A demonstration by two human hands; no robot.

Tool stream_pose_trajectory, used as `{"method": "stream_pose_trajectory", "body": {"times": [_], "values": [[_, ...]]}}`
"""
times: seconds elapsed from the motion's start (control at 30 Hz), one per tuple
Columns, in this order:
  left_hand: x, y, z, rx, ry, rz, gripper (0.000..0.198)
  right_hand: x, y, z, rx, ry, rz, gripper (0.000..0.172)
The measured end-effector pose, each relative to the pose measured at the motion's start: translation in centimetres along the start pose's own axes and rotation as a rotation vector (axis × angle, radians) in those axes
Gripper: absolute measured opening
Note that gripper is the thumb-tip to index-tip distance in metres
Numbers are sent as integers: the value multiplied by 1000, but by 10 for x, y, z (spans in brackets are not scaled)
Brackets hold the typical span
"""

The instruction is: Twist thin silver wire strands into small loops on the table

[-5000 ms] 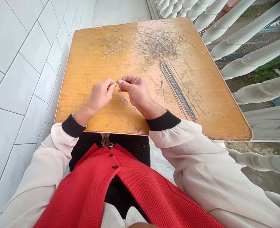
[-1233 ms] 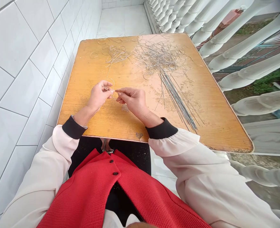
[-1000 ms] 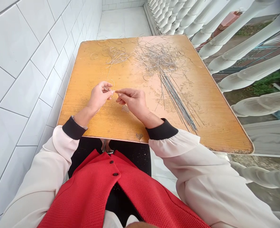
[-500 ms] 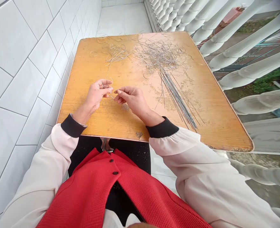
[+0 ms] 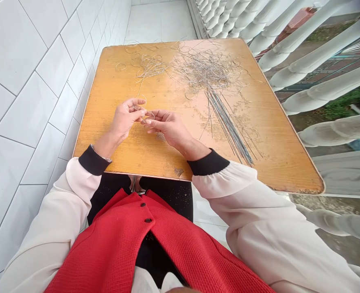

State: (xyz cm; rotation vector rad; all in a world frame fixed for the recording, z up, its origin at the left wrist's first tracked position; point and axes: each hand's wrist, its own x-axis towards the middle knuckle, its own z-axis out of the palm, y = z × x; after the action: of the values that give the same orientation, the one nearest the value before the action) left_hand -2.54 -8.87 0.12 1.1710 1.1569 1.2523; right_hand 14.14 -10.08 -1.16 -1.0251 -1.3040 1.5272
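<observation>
A thin, light-coloured wire (image 5: 142,86) runs from the left-hand pile down to my fingers and curls into small loops there. My left hand (image 5: 125,119) pinches it between thumb and fingers. Close beside it, my right hand (image 5: 166,125) pinches a looped part of the wire, its fingertips almost touching the left ones. Both hands are above the near left part of the wooden table (image 5: 106,97). The exact crossing of the wire between the fingertips is too small to make out.
A loose pile of pale wire (image 5: 152,67) lies at the table's far left. Right of it spreads a bigger tangle of wire loops (image 5: 208,69), with a bundle of straight grey rods (image 5: 230,126) below. A tiled wall (image 5: 36,97) stands left, a white balustrade (image 5: 314,95) right.
My right hand has shifted slightly left, its fingertips now close against the left hand's. The wire between the hands has formed a rounder loop. My left hand has stayed nearly in place.
</observation>
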Motion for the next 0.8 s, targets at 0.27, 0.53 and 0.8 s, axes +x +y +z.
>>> {"method": "stream_pose_trajectory", "body": {"times": [0.27,0.53,0.8], "values": [[-3,-5,10,32,25,24,27,8,12,6,-8,51,7,26],[-8,-5,16,43,27,42,29,6,9,11,30,64,43,24],[-3,2,8,43,2,-42,28,6,7,6,144,-52,169,12]]}}
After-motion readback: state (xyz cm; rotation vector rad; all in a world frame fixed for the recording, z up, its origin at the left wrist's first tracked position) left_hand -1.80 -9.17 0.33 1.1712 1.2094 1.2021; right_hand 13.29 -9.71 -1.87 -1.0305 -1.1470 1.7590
